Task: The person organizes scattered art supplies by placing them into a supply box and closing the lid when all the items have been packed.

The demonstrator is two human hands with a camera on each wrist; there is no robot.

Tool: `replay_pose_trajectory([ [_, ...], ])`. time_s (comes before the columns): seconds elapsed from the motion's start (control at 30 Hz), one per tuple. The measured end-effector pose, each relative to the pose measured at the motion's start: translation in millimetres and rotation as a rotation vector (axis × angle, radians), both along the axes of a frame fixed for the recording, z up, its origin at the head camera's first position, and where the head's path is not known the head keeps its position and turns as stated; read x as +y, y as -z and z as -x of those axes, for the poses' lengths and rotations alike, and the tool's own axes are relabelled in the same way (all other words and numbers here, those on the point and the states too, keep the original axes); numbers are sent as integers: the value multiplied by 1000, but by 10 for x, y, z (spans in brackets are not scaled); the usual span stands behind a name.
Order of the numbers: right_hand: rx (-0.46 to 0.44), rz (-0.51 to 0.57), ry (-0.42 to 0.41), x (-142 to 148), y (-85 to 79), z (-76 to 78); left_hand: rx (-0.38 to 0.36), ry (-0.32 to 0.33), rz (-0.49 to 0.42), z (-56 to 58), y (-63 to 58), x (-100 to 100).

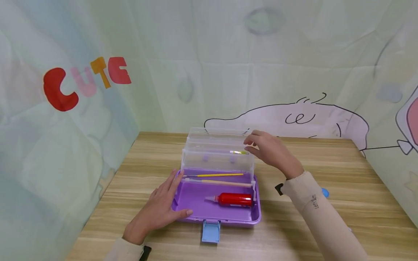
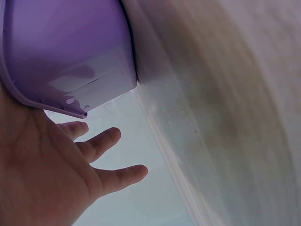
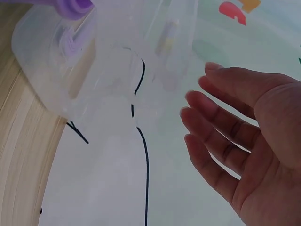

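A purple box [image 1: 194, 199] sits with its tiered clear trays [image 1: 215, 161] raised behind its base. Inside the base lie a red bottle [image 1: 235, 199] with a pointed clear nozzle, a yellow-handled paintbrush [image 1: 226, 175] and a second, pale wooden-handled brush [image 1: 225, 182]. My left hand [image 1: 161, 203] rests on the box's left rim, fingers spread and thumb over the front edge. Up at the right end of the trays, my right hand [image 1: 269, 150] hovers with loosely bent fingers and nothing in them. Near its fingertips, a small yellow-and-white tube [image 1: 238, 152] lies in a tray.
A pale blue latch [image 1: 210, 232] hangs down at the box's front. On the right of the wood-grain table [image 1: 343, 166], a blue object [image 1: 325, 192] is partly hidden by the right sleeve. A printed cloth backdrop [image 1: 163, 72] stands behind and at the sides.
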State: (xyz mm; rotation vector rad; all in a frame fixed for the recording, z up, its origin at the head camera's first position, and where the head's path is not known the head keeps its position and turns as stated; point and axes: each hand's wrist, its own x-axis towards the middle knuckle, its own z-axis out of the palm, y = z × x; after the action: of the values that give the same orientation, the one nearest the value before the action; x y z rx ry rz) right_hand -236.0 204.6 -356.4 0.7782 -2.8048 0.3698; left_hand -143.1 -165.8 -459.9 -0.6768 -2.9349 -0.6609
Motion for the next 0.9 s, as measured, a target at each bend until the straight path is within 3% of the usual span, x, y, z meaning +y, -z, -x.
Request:
replay_pose_trajectory([
  [0.2,88,37,40,216,38,-185,-7,-1,-3,-9,0,3],
  [0.53,63,41,99,556,124,-530,-8,3,3,1,0,16],
  [0.9,158,91,107,989,237,-883,-22,-6,19,-11,-18,21],
])
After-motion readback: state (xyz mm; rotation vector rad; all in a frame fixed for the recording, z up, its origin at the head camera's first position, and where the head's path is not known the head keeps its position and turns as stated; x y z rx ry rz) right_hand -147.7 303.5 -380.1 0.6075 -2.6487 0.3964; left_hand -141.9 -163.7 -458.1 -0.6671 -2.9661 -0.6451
